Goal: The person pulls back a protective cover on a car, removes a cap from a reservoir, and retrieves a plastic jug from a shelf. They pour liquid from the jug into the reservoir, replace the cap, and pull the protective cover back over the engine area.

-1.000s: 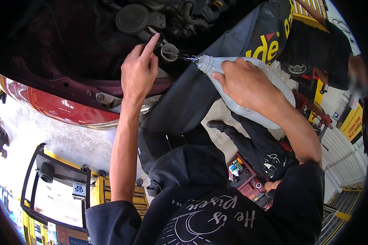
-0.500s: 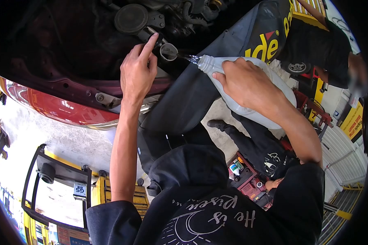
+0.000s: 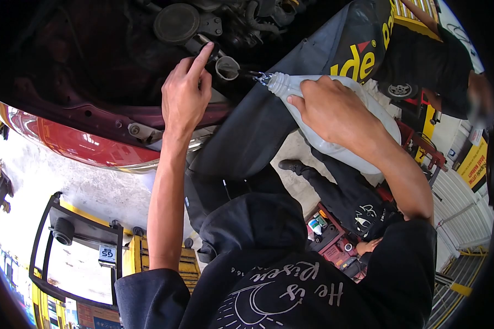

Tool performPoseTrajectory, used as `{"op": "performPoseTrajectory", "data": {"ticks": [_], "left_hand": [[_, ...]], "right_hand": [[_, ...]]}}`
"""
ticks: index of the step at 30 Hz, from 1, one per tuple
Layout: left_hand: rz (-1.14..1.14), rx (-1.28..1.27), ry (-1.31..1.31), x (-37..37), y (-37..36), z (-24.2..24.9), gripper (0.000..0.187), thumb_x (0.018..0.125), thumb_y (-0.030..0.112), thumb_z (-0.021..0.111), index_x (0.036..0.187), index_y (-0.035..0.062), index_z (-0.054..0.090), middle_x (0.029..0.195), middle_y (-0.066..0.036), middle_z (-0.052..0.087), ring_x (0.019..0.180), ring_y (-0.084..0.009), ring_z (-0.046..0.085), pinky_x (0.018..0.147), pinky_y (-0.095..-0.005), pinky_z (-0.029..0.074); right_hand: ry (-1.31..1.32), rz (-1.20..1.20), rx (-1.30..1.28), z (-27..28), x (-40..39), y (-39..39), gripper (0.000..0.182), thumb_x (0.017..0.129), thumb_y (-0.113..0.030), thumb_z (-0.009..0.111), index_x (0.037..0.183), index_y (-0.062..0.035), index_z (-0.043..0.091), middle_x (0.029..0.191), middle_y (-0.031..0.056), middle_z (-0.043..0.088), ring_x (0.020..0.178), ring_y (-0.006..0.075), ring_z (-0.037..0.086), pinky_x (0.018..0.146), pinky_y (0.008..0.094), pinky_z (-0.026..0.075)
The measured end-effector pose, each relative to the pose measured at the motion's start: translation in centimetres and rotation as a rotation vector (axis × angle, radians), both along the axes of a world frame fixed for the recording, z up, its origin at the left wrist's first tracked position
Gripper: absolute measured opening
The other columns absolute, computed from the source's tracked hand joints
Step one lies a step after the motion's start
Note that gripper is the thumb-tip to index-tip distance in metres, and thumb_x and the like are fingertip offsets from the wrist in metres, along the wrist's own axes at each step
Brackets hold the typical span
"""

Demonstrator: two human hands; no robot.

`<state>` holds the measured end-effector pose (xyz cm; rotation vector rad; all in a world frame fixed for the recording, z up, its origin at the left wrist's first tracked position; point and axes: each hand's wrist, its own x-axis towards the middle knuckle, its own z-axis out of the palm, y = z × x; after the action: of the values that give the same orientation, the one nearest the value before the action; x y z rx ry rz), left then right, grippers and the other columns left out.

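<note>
My right hand (image 3: 328,109) grips a large translucent plastic jug (image 3: 370,145), tilted with its open mouth towards the engine bay. Clear liquid (image 3: 262,78) runs from the mouth towards a small round cup-like opening (image 3: 227,68) with a pale rim. Just left of that opening is my left hand (image 3: 185,96), its index finger stretched towards a metallic part and the other fingers curled. Whatever those curled fingers hold is hidden. A round dark engine part (image 3: 176,25) lies beyond the fingertip.
A black fender cover (image 3: 258,131) with yellow lettering drapes over the red car body (image 3: 88,142). Another person in dark clothes (image 3: 362,203) is near a red tool cart (image 3: 337,247). A black-framed trolley (image 3: 82,236) stands at lower left.
The jug and my right hand have shifted slightly right, away from the opening. The liquid stream looks a little thinner. My left hand stays nearly in place.
</note>
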<state>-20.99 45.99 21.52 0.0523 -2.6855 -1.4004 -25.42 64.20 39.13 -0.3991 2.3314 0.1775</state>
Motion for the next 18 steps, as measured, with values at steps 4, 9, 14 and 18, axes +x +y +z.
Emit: {"op": "performPoseTrajectory", "data": {"ticks": [4, 9, 14, 18], "left_hand": [[0.000, 0.000, 0.002, -0.03, -0.03, -0.02, 0.048, 0.079, 0.001, 0.058, 0.124, 0.0182, 0.060, 0.076, -0.010, 0.054, 0.069, -0.0282, 0.056, 0.065, -0.0399, 0.048], [0.001, -0.002, 0.003, -0.02, -0.05, -0.04, 0.048, 0.079, 0.001, 0.058, 0.124, 0.0182, 0.060, 0.076, -0.010, 0.054, 0.069, -0.0282, 0.056, 0.065, -0.0399, 0.048], [0.001, -0.007, 0.003, 0.01, 0.01, 0.00, 0.048, 0.079, 0.001, 0.058, 0.124, 0.0183, 0.060, 0.076, -0.010, 0.054, 0.069, -0.0281, 0.056, 0.065, -0.0398, 0.048], [-0.001, -0.012, -0.012, 0.00, 0.02, 0.05, 0.048, 0.079, 0.002, 0.058, 0.124, 0.0183, 0.060, 0.077, -0.010, 0.055, 0.070, -0.0282, 0.057, 0.065, -0.0398, 0.049]], "right_hand": [[-0.001, 0.006, 0.011, 0.05, 0.03, -0.06, 0.028, 0.091, -0.020, 0.055, 0.087, 0.0058, 0.064, 0.087, 0.0257, 0.063, 0.086, 0.0408, 0.064, 0.077, 0.0470, 0.051], [0.011, 0.024, -0.001, 0.03, 0.13, 0.07, 0.028, 0.091, -0.020, 0.055, 0.087, 0.0060, 0.063, 0.087, 0.0259, 0.063, 0.087, 0.0407, 0.064, 0.077, 0.0468, 0.051], [-0.104, -0.009, 0.076, 0.21, -0.41, 0.03, 0.039, 0.096, -0.033, 0.048, 0.093, 0.0043, 0.059, 0.094, 0.0271, 0.060, 0.093, 0.0427, 0.060, 0.081, 0.0493, 0.048], [-0.105, 0.005, 0.088, 0.24, -0.26, 0.06, 0.039, 0.096, -0.033, 0.049, 0.091, 0.0044, 0.059, 0.093, 0.0267, 0.060, 0.092, 0.0423, 0.061, 0.081, 0.0492, 0.048]]}}
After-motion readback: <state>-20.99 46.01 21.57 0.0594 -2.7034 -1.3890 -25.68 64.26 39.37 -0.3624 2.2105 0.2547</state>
